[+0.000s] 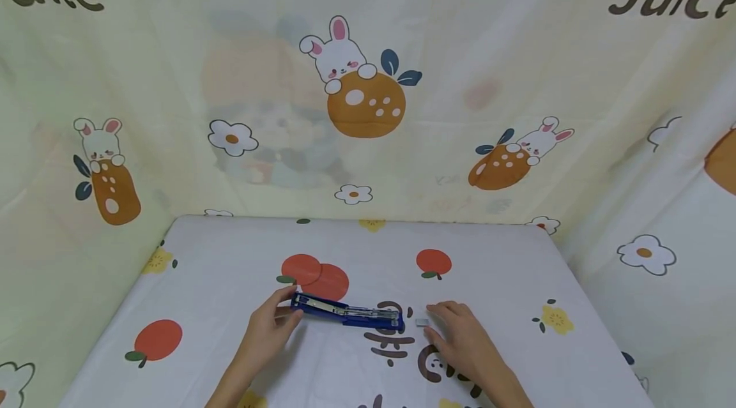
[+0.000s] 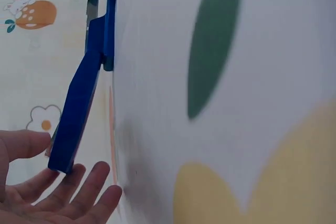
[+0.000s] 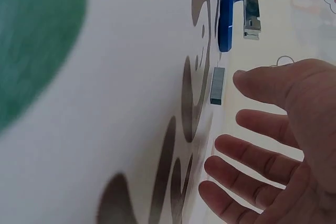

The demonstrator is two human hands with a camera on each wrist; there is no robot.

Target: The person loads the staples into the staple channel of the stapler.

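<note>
A blue stapler (image 1: 346, 313) lies swung wide open on the table, its metal staple channel showing. At its left end, my left hand (image 1: 275, 318) pinches the raised blue arm (image 2: 79, 108) between thumb and fingers. A small grey strip of staples (image 1: 422, 322) rests on the cloth just past the stapler's right end. My right hand (image 1: 460, 338) is beside this strip, fingers spread and relaxed, holding nothing. In the right wrist view the thumb is closest to the staples (image 3: 217, 85), with the stapler's base (image 3: 226, 14) beyond them.
A white tablecloth (image 1: 218, 267) printed with fruit, flowers and brown lettering covers the table. Behind and at both sides hang pale curtains (image 1: 460, 44) with rabbit prints, meeting the table along its back edge.
</note>
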